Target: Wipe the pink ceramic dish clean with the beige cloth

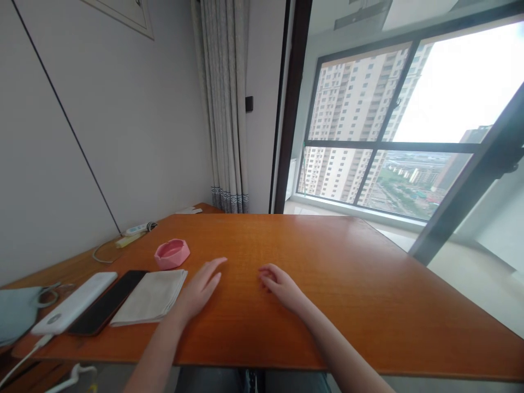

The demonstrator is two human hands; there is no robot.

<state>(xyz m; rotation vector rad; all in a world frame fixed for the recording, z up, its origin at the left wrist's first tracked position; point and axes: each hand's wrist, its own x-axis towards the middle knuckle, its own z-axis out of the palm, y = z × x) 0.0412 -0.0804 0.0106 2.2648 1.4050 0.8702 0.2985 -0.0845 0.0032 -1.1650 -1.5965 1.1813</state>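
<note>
Well, cloth (151, 297) lies flat; left hand (200, 289) alongside.

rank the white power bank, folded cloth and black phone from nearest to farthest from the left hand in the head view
From the left hand:
1. Folded cloth: just to its left
2. Black phone: farther left, past the cloth
3. White power bank: left of the phone

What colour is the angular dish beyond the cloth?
The dish is pink; the head view shows it.
</note>
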